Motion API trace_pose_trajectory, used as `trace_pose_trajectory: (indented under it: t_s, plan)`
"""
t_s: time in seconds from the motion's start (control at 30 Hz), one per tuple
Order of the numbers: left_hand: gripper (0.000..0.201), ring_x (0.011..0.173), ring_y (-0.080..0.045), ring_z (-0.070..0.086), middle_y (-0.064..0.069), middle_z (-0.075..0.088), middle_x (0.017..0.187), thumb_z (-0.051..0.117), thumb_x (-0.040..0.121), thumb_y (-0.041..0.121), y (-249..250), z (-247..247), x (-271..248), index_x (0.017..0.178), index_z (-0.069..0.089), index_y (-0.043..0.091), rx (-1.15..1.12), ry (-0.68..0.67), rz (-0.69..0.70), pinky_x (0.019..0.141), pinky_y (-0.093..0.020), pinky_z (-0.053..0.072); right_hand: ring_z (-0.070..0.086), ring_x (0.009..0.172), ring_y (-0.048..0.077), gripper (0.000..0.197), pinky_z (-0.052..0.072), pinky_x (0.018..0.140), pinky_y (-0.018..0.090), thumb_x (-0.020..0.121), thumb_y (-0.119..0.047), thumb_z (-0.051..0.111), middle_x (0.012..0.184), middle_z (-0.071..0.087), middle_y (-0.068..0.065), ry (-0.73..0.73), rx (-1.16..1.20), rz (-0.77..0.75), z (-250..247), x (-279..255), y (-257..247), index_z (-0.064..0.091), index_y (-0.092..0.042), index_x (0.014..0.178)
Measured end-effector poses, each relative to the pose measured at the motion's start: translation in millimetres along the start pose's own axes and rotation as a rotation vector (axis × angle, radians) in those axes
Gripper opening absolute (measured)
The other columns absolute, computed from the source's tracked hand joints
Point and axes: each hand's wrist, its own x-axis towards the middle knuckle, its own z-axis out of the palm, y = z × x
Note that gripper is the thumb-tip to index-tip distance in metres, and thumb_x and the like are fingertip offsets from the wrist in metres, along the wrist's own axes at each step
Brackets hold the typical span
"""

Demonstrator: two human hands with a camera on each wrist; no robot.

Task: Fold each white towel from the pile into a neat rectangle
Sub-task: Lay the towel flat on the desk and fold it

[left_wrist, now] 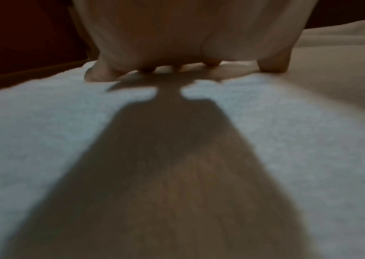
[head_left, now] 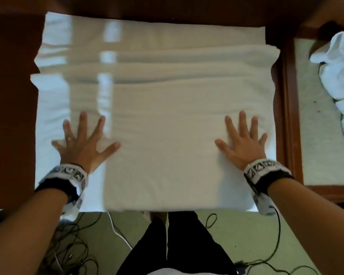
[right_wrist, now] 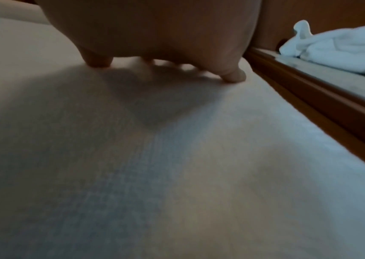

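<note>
On the tabletop: a white towel (head_left: 167, 120) lay spread in folded layers, covering most of the dark wooden tabletop (head_left: 12, 96); its near edge ran along the tabletop's front edge.
Towel surface: several long ripples crossed the far half; the near half lay smoother. Bright patches of light fell on its left part.
Left hand (head_left: 81, 143): flat on the towel's near-left area, palm down, all fingers straight and spread wide; nothing gripped. Left wrist view showed the fingertips (left_wrist: 98, 73) touching the cloth (left_wrist: 44, 131), with the hand (left_wrist: 177, 35) arched above its own shadow.
Right hand (head_left: 242, 143): flat on the towel's near-right area, palm down, fingers straight and fanned; nothing gripped. Right wrist view showed the fingertips (right_wrist: 233, 76) resting on the cloth (right_wrist: 177, 175), with the palm (right_wrist: 154, 26) raised slightly above it.
Grip state: both wide open, pressing on the towel only.
Hand spacing: well apart, roughly level with each other.
Pile (head_left: 338, 80): crumpled white towels sat on a pale side surface (head_left: 316, 145) to the right, beyond a wooden rim (head_left: 290, 116); also seen in the right wrist view (right_wrist: 343, 50).
Wrists: both carried patterned bands (head_left: 266, 169) over dark straps.
Floor: green floor (head_left: 266, 235) with dark cables (head_left: 72, 245) lay below the tabletop edge; the person's dark-clad legs (head_left: 177, 245) stood there.
</note>
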Motion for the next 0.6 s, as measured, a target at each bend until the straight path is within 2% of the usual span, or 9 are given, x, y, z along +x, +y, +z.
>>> trace_pose_trajectory:
  t_s: [0.1,0.2,0.33,0.47,0.6]
  plan:
    - [0.094,0.151,-0.034,-0.022,0.018,-0.037,0.157,0.029,0.068,0.097,11.0,-31.3,41.5,0.141,-0.021,0.066,0.009,0.028,0.020,0.111,-0.077,0.004,-0.025,0.148,0.032,0.077,-0.003,0.115,0.069,0.090,-0.077,0.026,0.160,-0.031,-0.010,0.054,-0.012,-0.013,-27.2,47.6,-7.7,-0.012,-0.050,0.151]
    - [0.094,0.152,-0.032,-0.020,0.014,-0.030,0.162,0.030,0.071,0.095,19.8,-52.1,56.9,0.146,-0.016,0.062,0.000,0.029,0.038,0.113,-0.075,0.001,-0.024,0.148,0.032,0.077,-0.003,0.114,0.069,0.091,-0.075,0.030,0.161,-0.029,-0.008,0.054,0.012,-0.005,-45.9,71.6,-15.5,-0.009,-0.048,0.152]
    - [0.091,0.151,-0.028,-0.023,0.015,-0.033,0.160,0.030,0.073,0.093,15.7,-24.9,15.6,0.143,-0.022,0.064,-0.065,0.045,0.062,0.115,-0.072,-0.004,-0.027,0.147,0.032,0.079,-0.002,0.116,0.068,0.091,-0.075,0.027,0.160,-0.032,-0.003,0.071,0.012,0.012,-23.3,33.6,-11.6,-0.010,-0.045,0.154]
    - [0.091,0.148,-0.034,-0.029,0.010,-0.045,0.154,0.021,0.073,0.094,-0.3,26.5,-45.8,0.141,-0.030,0.061,-0.024,-0.036,0.072,0.113,-0.075,-0.002,-0.033,0.144,0.033,0.080,-0.002,0.114,0.070,0.088,-0.079,0.020,0.153,-0.044,-0.010,-0.026,0.013,0.000,26.7,-42.4,-0.2,-0.020,-0.049,0.150]
    - [0.093,0.147,-0.036,-0.031,0.011,-0.052,0.149,0.017,0.071,0.097,-2.9,26.4,-30.3,0.137,-0.037,0.060,0.031,-0.028,0.026,0.112,-0.076,-0.002,-0.033,0.144,0.035,0.081,-0.001,0.113,0.072,0.087,-0.081,0.017,0.153,-0.044,-0.009,0.011,-0.055,0.006,35.0,-37.2,5.2,-0.024,-0.048,0.148]
